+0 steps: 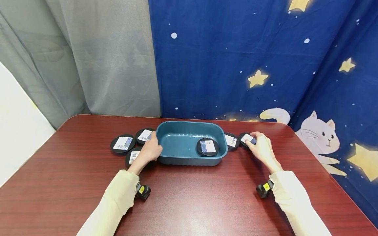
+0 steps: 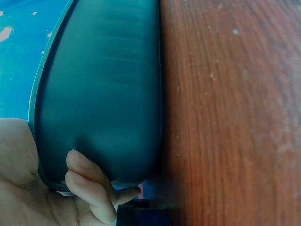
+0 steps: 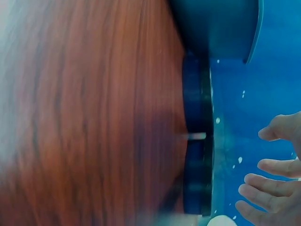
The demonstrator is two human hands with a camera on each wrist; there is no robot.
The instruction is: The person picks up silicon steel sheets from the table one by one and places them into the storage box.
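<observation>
A teal rectangular basin (image 1: 189,160) sits on the table, with one labelled black round disc (image 1: 203,150) lying inside it. My left hand (image 1: 151,150) grips the basin's left end, its thumb by the rim and fingers bent against the wall in the left wrist view. Over on the right, my right hand (image 1: 262,147) hovers over the outer black disc (image 1: 244,137), fingers spread and apart from it in the right wrist view. Another black disc (image 1: 231,141) lies between that one and the basin's right end.
Left of the basin lie three more black discs with barcode labels: one at the far left (image 1: 122,143), one behind (image 1: 144,135) and one in front (image 1: 133,156), partly covered by the left hand. Curtains hang behind the reddish wooden table (image 1: 189,200).
</observation>
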